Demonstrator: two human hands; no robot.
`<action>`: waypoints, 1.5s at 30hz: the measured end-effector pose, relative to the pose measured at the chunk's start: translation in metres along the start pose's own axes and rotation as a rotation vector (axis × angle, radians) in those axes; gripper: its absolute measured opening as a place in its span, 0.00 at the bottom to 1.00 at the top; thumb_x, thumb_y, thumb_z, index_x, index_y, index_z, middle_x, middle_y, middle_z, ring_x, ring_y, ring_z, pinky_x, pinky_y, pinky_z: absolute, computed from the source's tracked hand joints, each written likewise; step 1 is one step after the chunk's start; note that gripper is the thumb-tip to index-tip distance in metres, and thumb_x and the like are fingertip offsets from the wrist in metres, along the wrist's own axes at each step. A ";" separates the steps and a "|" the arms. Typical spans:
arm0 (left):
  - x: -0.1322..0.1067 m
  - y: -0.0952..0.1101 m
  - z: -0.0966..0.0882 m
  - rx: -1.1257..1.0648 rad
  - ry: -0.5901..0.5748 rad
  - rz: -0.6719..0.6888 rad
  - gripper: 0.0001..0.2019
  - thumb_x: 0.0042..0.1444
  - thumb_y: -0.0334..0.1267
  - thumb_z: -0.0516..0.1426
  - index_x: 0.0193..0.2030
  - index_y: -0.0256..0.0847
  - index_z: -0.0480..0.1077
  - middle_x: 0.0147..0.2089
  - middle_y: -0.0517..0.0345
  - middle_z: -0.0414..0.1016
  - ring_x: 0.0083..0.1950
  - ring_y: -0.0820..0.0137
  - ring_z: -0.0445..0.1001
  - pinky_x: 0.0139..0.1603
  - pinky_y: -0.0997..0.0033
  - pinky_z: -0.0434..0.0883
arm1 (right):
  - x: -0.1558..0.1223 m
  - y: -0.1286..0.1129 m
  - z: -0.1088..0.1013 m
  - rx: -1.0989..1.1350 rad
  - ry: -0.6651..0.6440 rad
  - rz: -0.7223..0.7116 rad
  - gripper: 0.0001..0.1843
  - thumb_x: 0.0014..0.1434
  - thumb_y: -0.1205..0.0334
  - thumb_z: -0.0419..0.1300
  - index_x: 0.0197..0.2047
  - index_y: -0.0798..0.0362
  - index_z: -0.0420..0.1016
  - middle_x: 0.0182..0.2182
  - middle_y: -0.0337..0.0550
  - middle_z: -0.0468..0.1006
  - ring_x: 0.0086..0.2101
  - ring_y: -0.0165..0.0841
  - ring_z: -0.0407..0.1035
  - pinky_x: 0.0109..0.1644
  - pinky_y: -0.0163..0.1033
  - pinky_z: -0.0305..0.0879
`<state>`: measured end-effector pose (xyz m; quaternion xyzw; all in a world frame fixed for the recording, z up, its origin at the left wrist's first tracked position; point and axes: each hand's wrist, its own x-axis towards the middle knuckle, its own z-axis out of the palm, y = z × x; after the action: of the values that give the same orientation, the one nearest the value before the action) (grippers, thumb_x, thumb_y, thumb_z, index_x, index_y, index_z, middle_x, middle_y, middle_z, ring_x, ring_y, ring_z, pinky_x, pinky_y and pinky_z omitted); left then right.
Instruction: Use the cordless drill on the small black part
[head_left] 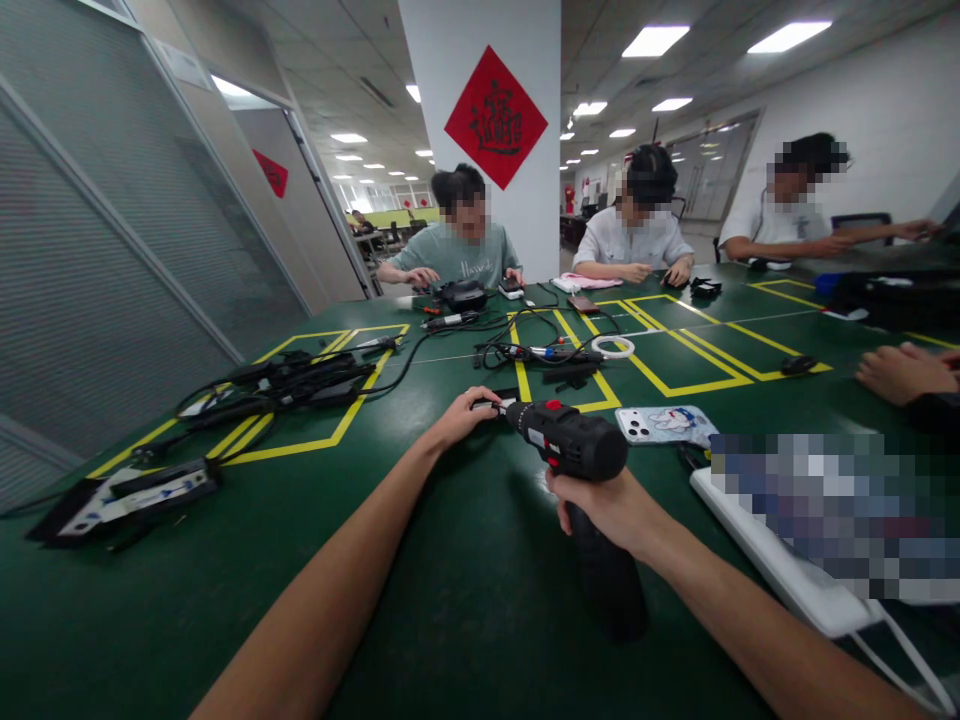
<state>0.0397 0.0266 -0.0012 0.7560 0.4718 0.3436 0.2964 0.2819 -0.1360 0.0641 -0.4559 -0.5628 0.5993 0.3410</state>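
My right hand (600, 505) is wrapped round the grip of a black cordless drill (574, 438) with red accents. The drill points forward and left, its chuck close to my left hand (466, 415). With curled fingers, my left hand holds a small dark piece (511, 396) down at the table, right at the drill's tip. The bit seems to meet this piece, but the contact is too small to make out. Part of the piece is hidden behind the fingers and the chuck.
Bundled black cables (292, 385) lie at left beside a black-and-white strip part (142, 495). A phone (664, 424) and a white device (780, 550) with a blurred screen are at right. More cables and tools (547, 355) lie ahead. Several people sit around the green table (420, 620).
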 end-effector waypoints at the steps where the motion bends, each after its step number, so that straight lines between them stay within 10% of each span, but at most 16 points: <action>1: 0.000 0.001 0.000 0.001 0.004 -0.005 0.14 0.46 0.40 0.55 0.40 0.42 0.71 0.47 0.56 0.69 0.50 0.63 0.66 0.56 0.61 0.61 | 0.000 0.000 0.000 0.000 0.003 0.000 0.04 0.49 0.64 0.55 0.28 0.55 0.69 0.14 0.36 0.68 0.17 0.29 0.65 0.25 0.34 0.60; 22: 0.002 -0.007 -0.001 0.009 -0.010 0.016 0.14 0.47 0.41 0.55 0.41 0.42 0.70 0.47 0.56 0.69 0.51 0.63 0.65 0.56 0.62 0.61 | 0.001 0.001 0.001 0.052 -0.005 -0.077 0.05 0.48 0.66 0.55 0.32 0.56 0.67 0.27 0.38 0.71 0.18 0.25 0.65 0.23 0.33 0.62; 45: 0.001 0.001 -0.001 0.003 -0.011 -0.008 0.13 0.46 0.41 0.55 0.40 0.42 0.71 0.46 0.57 0.70 0.51 0.63 0.66 0.55 0.62 0.61 | -0.001 -0.002 0.002 0.004 -0.005 -0.047 0.04 0.50 0.66 0.55 0.32 0.55 0.65 0.18 0.33 0.65 0.18 0.28 0.65 0.24 0.34 0.61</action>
<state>0.0395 0.0269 0.0002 0.7564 0.4738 0.3374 0.2991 0.2797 -0.1372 0.0665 -0.4402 -0.5732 0.5933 0.3544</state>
